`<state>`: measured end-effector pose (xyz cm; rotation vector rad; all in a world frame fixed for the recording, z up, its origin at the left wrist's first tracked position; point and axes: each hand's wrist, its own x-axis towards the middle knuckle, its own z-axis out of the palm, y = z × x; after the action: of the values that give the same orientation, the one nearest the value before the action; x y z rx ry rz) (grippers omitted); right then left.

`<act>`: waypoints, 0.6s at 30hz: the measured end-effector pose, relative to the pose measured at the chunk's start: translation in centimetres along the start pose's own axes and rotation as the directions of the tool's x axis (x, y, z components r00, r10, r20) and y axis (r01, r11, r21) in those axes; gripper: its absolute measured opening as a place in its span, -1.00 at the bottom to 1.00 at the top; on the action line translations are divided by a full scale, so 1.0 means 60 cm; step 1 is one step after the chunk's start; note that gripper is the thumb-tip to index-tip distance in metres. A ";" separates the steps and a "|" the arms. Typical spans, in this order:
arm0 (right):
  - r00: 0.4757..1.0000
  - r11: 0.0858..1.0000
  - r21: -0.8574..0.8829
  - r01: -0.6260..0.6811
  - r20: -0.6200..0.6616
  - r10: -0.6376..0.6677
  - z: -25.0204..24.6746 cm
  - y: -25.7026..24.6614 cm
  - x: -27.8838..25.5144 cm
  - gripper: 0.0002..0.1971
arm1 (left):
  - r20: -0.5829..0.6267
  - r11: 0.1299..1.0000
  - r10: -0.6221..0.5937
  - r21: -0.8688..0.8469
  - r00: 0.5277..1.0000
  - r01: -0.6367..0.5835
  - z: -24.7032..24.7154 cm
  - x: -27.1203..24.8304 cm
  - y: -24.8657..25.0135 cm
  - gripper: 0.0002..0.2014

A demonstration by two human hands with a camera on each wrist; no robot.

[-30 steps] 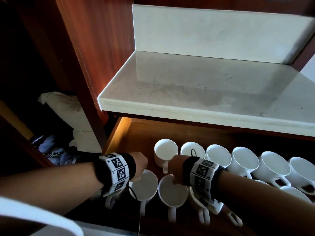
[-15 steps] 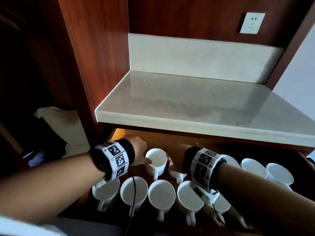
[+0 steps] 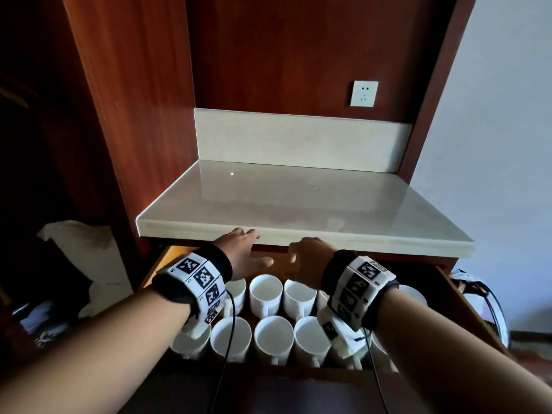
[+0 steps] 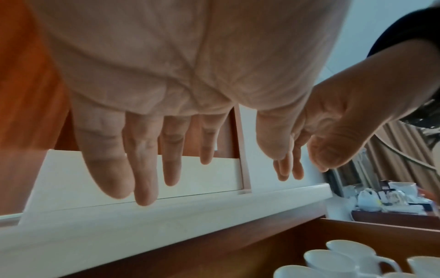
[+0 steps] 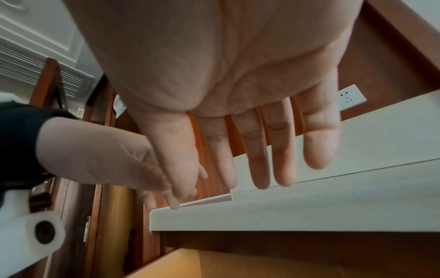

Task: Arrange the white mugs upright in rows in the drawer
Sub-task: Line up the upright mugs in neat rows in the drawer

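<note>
Head view: left hand (image 3: 242, 252) and right hand (image 3: 310, 258) hover empty with fingers extended, just before the pale polished stone bench (image 3: 298, 204). Below both wrists, glossy white mugs (image 3: 265, 294) stand upright in two rows in the wooden drawer (image 3: 466, 306).

Left wrist view: left hand (image 4: 166, 75) spread flat, gripping nothing; mugs (image 4: 333, 261) below, to its right.

Right wrist view: right hand (image 5: 226, 75) likewise flat and empty, fingers straight.

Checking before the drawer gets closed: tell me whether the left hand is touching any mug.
Apart. The left wrist view shows the left hand open, fingers straight, raised near the countertop edge, with the mugs well below.
</note>
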<state>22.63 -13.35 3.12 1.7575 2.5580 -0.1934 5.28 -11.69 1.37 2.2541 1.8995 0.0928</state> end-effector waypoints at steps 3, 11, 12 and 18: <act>0.996 0.994 0.083 0.065 0.050 -0.069 0.013 0.007 -0.070 -0.66 | 0.087 0.997 0.067 -0.035 0.994 -0.064 0.018 -0.056 0.047 -0.32; 0.938 0.995 0.009 0.094 0.334 -0.092 0.126 0.031 -0.170 -0.55 | 0.429 0.980 0.142 0.067 0.892 -0.189 0.112 -0.163 0.119 -0.54; 0.941 0.996 0.005 0.090 0.328 -0.086 0.136 0.036 -0.175 -0.57 | 0.423 0.978 0.130 0.095 0.897 -0.187 0.122 -0.166 0.124 -0.59; 0.968 0.992 0.063 0.113 0.218 -0.124 0.191 0.083 -0.183 -0.62 | 0.270 0.973 0.125 0.157 0.955 -0.172 0.168 -0.159 0.122 -0.61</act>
<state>30.74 -23.17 -7.60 1.5012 2.5160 -0.4341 12.40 -23.29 -6.43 2.3840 1.6603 -0.3483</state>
